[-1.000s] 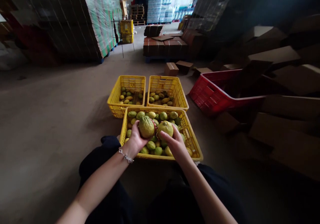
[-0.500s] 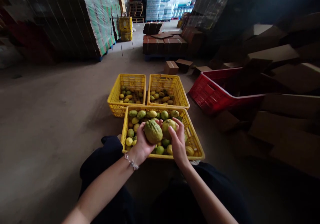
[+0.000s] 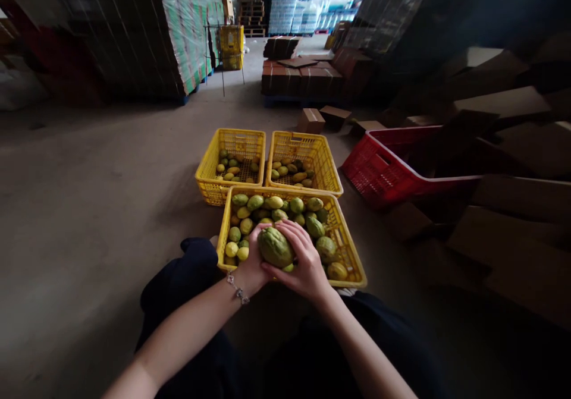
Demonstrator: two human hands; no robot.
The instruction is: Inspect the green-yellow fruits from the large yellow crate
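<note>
A large green fruit with a bumpy, wrinkled skin (image 3: pixel 275 247), resembling a citron, is held over the near yellow crate (image 3: pixel 359 271). My left hand (image 3: pixel 253 265) cups it from the left and below, a bracelet on the wrist. Curved over its right side is my right hand (image 3: pixel 306 262), fingers on top and thumb at the lower edge. Beneath and around the hands, many green and yellow fruits (image 3: pixel 314 227) lie in the crate. Those directly under the hands are hidden.
Behind stand two yellow crates, the left one (image 3: pixel 207 167) and the right one (image 3: pixel 332 167), each with fruits low inside. A red crate (image 3: pixel 379 173) tilts at right among cardboard boxes (image 3: pixel 495 226). Farther back are stacked cartons (image 3: pixel 303 78) and a wrapped pallet load (image 3: pixel 191 30).
My right hand no longer holds the yellowish-green fruit. It has moved left onto the green bumpy fruit, which my left hand still holds. The view has shifted slightly.
</note>
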